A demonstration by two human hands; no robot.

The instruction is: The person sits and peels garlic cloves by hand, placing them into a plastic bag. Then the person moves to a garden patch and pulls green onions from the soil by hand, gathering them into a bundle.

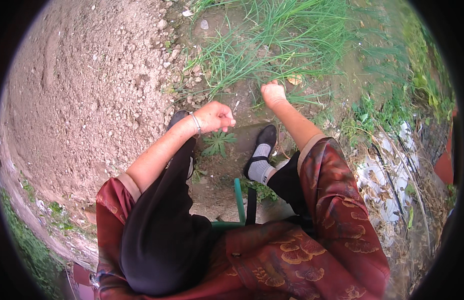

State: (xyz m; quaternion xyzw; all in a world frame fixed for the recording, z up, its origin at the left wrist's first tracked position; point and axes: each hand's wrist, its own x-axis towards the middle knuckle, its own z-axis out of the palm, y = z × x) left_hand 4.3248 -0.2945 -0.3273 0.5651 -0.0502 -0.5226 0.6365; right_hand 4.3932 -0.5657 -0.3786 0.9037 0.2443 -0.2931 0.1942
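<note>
My left hand (216, 117), with a silver bangle (196, 123) on its wrist, hovers above bare soil beside a broad-lobed weed (217, 143). Its thumb and fingers are drawn together, and nothing shows between them. Farther out, my right hand (273, 93) is down at the near edge of a patch of slender green onion-like plants (292, 45). The fingers there are curled in and point away from me, so whatever they may grip is hidden. Close by the right hand lies a yellowish-brown dry leaf (294, 78).
Cloddy bare soil (97, 86) spreads to the left. My dark shoe (267, 135) stands below the right hand. A green tubular frame (239, 200) rises between my legs. White plastic sheeting (386, 176), dry stalks and dark tubing lie at the right.
</note>
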